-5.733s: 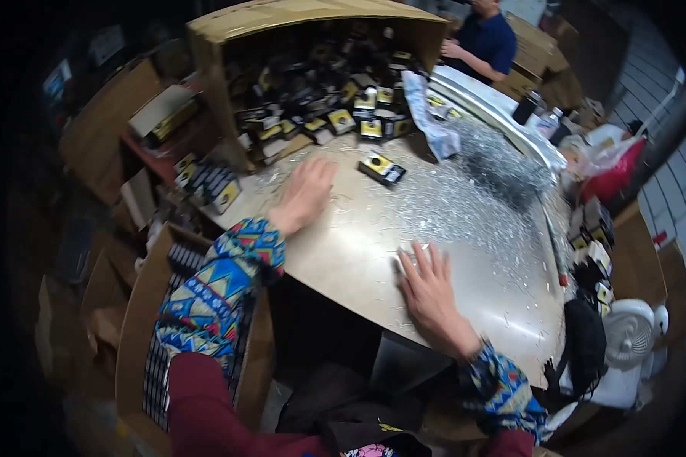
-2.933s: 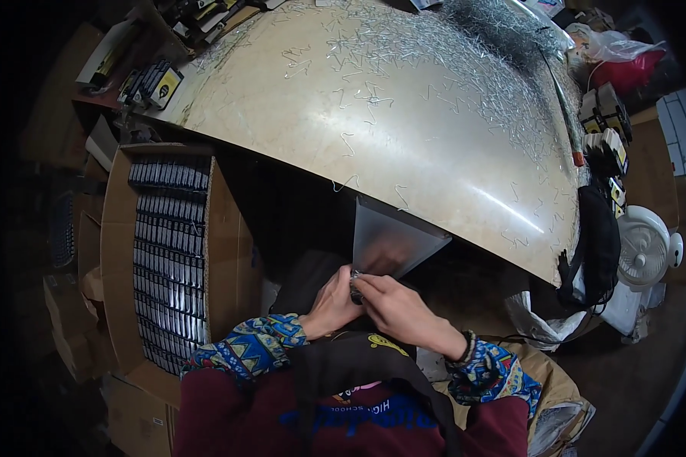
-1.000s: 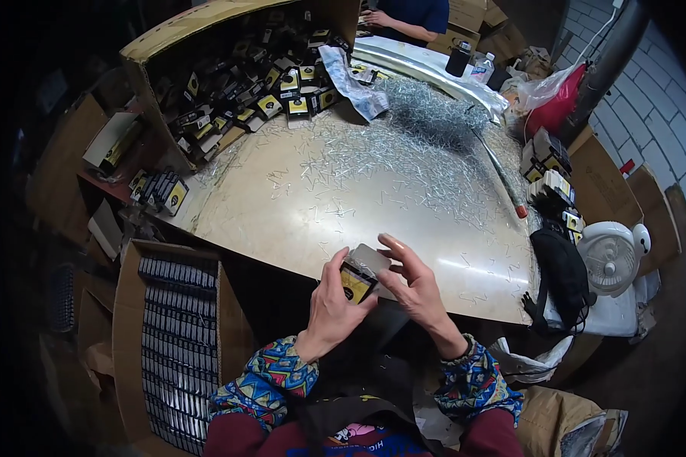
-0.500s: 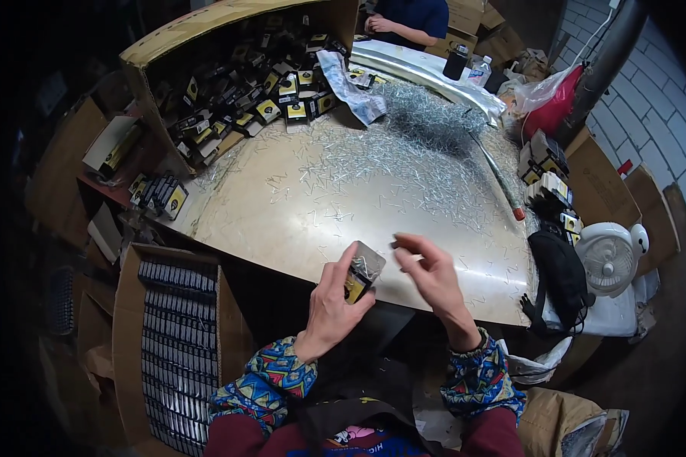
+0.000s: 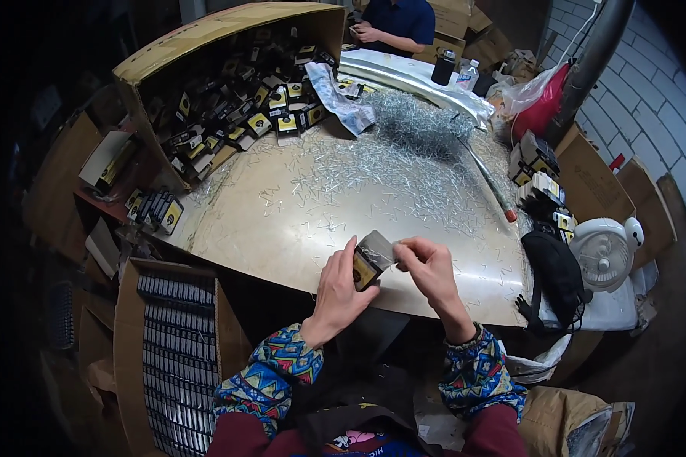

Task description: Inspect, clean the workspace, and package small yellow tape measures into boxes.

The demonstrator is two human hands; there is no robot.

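Observation:
My left hand (image 5: pixel 335 288) is wrapped round a small black and yellow cardboard box (image 5: pixel 364 272), held tilted above the front edge of the table. The box's open end faces up and away, with a grey flap standing out. My right hand (image 5: pixel 433 276) has its thumb and forefinger pinched together at the right edge of that open end. Whether they grip the flap or a small piece is too small to tell. Beyond the hands, thin silvery bent metal pieces (image 5: pixel 389 171) lie scattered over the table (image 5: pixel 282 232), thickening into a dense heap (image 5: pixel 419 126).
A large carton (image 5: pixel 229 30) on its side spills small boxes at far left. A carton of packed rows (image 5: pixel 179 358) stands at lower left. At right are a red-tipped rod (image 5: pixel 503 206), a black bag (image 5: pixel 554 266) and a white fan (image 5: pixel 606 255). Another person (image 5: pixel 396 30) is across the table.
My right hand has moved left, its fingertips coming from beside the box to its open end. The box has shifted slightly, still in my left hand. The whole view has tilted a little.

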